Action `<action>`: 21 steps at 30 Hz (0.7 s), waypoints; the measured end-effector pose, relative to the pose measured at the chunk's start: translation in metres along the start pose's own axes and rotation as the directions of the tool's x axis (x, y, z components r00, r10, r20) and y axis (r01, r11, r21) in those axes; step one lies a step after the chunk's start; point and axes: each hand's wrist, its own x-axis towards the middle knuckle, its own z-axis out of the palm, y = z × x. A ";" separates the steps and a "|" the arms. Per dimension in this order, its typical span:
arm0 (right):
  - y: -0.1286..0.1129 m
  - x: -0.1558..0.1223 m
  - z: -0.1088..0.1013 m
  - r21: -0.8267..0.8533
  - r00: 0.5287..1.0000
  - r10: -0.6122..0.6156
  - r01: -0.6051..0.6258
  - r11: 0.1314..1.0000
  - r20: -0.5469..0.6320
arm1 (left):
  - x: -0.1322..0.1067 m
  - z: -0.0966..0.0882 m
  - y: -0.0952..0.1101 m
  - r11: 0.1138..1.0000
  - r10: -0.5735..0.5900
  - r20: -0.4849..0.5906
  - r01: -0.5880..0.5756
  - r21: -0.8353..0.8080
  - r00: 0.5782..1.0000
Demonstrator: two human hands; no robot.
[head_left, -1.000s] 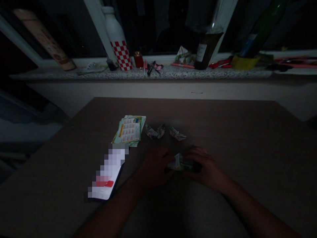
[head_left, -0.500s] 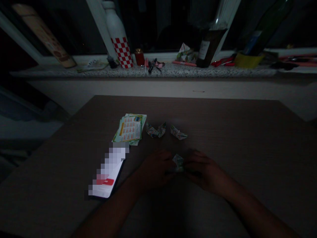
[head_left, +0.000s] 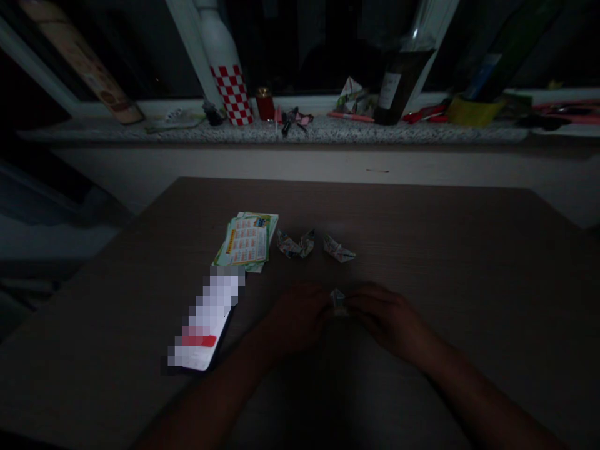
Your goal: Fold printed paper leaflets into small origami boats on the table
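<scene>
1. our small folded paper (head_left: 338, 303) sits low of centre in the frame, between our two hands, above the table (head_left: 445, 250) or on it; too dark to tell.
2. grip: narrow on both sides. left hand (head_left: 295, 319) closes on the paper's left edge, right hand (head_left: 391, 312) pinches its right. thumbs lost in shadow.
3. step in hand, we judge: shaping or creasing this piece. the next move would call for even fingertip pressure and matched edges; a slip could skew the crease.
4. two paper shapes with raised points, the left one (head_left: 295, 244) and the right one (head_left: 338, 249), lie just beyond our hands, mid-frame. paper stack (head_left: 246, 242) left of them; lit phone (head_left: 201, 331) below it.
5. containers, along the sill at the top: checkered bottle (head_left: 232, 94), contents hidden; red jar (head_left: 265, 106), contents unclear; dark labelled vessel (head_left: 394, 90), likewise; yellow holder (head_left: 475, 112), upper right, a blue item (head_left: 482, 75) apparently standing in it.
</scene>
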 end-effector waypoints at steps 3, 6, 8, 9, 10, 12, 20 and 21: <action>0.000 0.001 0.002 -0.004 1.000 0.024 -0.024 1.000 -0.004 | 0.002 0.002 0.003 1.000 -0.023 -0.002 0.023 0.013 1.000; -0.001 0.002 0.004 -0.006 1.000 0.025 -0.025 1.000 -0.002 | 0.003 0.004 0.004 0.999 -0.037 -0.034 0.038 0.031 0.999; -0.001 0.003 0.005 -0.006 1.000 0.025 -0.025 1.000 -0.001 | 0.003 0.005 0.005 0.998 -0.043 -0.051 0.044 0.034 0.998; -0.002 0.003 0.005 -0.006 1.000 0.028 -0.028 1.000 -0.002 | 0.004 0.005 0.005 0.998 -0.046 -0.053 0.048 0.033 0.998; -0.002 0.004 0.005 -0.007 0.999 0.033 -0.033 0.999 -0.003 | 0.004 0.005 0.005 0.998 -0.050 -0.049 0.051 0.031 0.998; -0.002 0.005 0.005 -0.013 0.999 0.048 -0.048 0.999 -0.003 | 0.005 0.005 0.005 0.998 -0.063 -0.039 0.064 0.028 0.997; 0.002 0.005 0.009 -0.023 0.996 0.077 -0.078 0.997 -0.035 | 0.011 0.004 0.004 0.993 -0.119 0.014 0.119 0.015 0.993; 0.003 0.005 0.009 -0.026 0.996 0.077 -0.078 0.997 -0.040 | 0.012 0.004 0.004 0.991 -0.130 0.019 0.130 0.017 0.991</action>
